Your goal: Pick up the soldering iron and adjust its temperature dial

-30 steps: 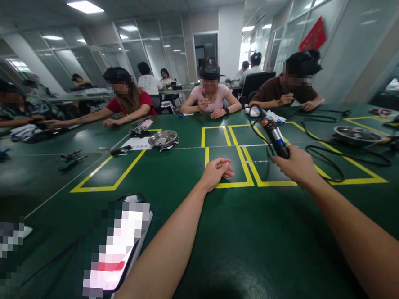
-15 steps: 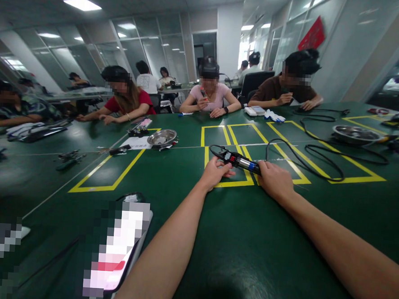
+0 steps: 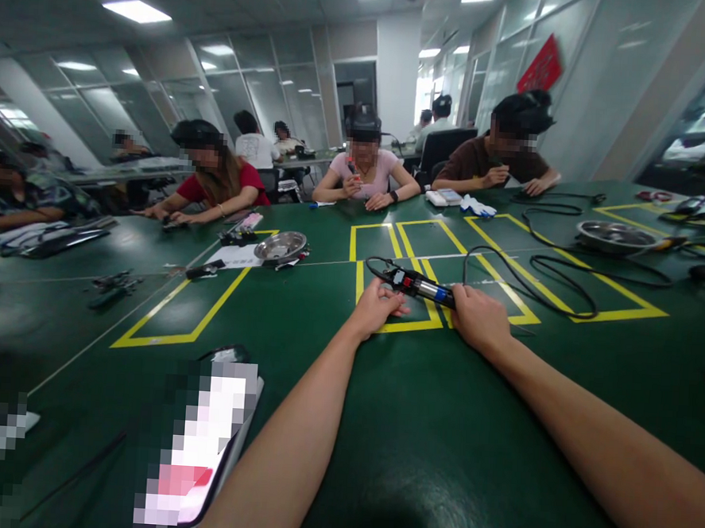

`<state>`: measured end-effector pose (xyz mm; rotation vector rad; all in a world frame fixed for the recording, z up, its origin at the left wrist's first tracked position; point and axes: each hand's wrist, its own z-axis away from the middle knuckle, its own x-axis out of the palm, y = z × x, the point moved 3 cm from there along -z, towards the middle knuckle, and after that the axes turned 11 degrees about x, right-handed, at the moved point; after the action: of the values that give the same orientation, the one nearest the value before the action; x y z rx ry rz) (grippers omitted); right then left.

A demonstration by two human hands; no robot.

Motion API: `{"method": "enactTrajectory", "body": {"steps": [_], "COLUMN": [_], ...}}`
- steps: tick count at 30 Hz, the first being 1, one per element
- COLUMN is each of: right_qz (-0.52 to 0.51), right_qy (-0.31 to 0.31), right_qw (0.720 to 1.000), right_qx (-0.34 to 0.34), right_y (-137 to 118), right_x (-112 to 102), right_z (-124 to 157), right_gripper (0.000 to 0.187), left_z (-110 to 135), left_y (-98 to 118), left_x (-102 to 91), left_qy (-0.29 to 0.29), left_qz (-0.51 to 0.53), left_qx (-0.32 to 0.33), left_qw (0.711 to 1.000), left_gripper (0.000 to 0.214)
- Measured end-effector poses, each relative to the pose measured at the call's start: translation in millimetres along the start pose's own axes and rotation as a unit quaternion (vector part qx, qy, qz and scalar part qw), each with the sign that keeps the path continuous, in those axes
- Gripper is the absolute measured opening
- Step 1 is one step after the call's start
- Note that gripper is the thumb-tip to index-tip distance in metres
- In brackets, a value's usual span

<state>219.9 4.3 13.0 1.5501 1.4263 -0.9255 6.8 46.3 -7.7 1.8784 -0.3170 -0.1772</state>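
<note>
Between my hands is a slim rod-shaped device (image 3: 428,290) with a silver barrel, a blue band, a red part and black ends. My right hand (image 3: 481,320) is wrapped round its right end. At the other end, my left hand (image 3: 377,307) grips it near a thin black cable loop (image 3: 377,260), some fingers curled beneath. The device is held just over the green table (image 3: 403,410), above yellow tape outlines (image 3: 411,328). My left fingertips are partly hidden.
A phone (image 3: 203,446) lies at front left. One metal bowl (image 3: 280,248) stands left of my hands, another metal bowl (image 3: 617,236) at right. A black cable (image 3: 567,267) winds across the right side. Several people sit round the table; white gloves (image 3: 477,206) lie at the far side.
The view has shifted slightly, so the whole scene sits a little further left. Both hands keep the same hold on the device.
</note>
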Motion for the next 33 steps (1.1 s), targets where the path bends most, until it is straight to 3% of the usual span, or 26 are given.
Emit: {"method": "enactTrajectory", "body": {"steps": [15, 33], "right_qz": [-0.001, -0.004], "right_qy": [0.0, 0.005], "right_qw": [1.0, 1.0], "right_qx": [0.002, 0.002], "right_y": [0.3, 0.2], "right_x": [1.7, 0.2], "right_z": [-0.1, 0.0], "right_gripper": [0.017, 0.019], "left_z": [-0.1, -2.4], "left_y": [2.0, -0.5], "left_x": [-0.6, -0.9], "left_qy": [-0.018, 0.007], "left_qz": [0.053, 0.053], "left_qx": [-0.012, -0.023], "left_qw": [0.998, 0.998], "left_gripper": [0.048, 0.038]}}
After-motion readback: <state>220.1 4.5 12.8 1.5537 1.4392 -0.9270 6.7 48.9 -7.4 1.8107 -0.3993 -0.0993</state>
